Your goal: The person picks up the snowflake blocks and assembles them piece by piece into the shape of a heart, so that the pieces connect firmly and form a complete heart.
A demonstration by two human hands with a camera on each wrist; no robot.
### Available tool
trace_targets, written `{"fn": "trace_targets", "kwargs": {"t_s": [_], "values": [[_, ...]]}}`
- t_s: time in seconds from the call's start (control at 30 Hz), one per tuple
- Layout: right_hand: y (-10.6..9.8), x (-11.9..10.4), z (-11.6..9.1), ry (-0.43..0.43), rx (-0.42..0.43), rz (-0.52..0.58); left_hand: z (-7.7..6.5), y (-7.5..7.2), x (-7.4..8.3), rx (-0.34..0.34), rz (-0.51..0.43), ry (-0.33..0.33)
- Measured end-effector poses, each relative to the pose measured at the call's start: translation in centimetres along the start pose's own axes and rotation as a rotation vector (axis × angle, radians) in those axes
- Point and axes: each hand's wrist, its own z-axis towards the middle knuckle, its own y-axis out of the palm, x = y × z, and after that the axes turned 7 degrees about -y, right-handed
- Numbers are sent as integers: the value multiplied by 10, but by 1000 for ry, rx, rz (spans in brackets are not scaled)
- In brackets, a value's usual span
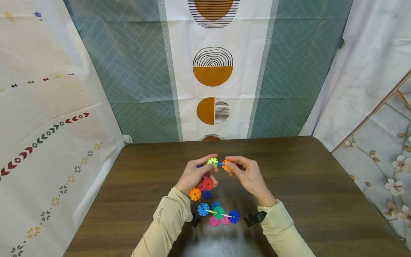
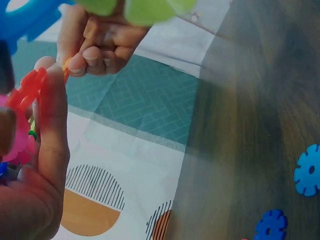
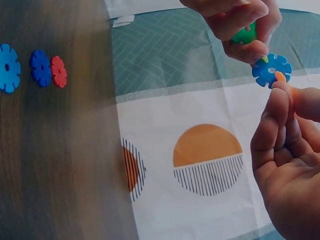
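The left hand [image 1: 191, 175] is pinching a lime disc [image 1: 212, 162] just left of the connecting blue disc [image 3: 263, 71], and the right hand [image 1: 251, 175] is pinching an orange disc [image 1: 225, 165] just right of it. Closer to the person than that connecting blue disc, a green disc [image 1: 218, 213] and a red disc [image 1: 208, 184] are showing; the brown table [image 1: 321, 200] is spreading below it.

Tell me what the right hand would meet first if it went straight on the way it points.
Past the orange disc the right hand pinches, probably the blue disc, then the yellow-green disc in the left hand; depth there is hard to judge.
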Motion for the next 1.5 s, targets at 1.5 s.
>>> {"fn": "trace_targets", "kwargs": {"t_s": [1.5], "values": [[16,23,-4,158,-58,679,9,15,-8,-195,-100,303]]}}
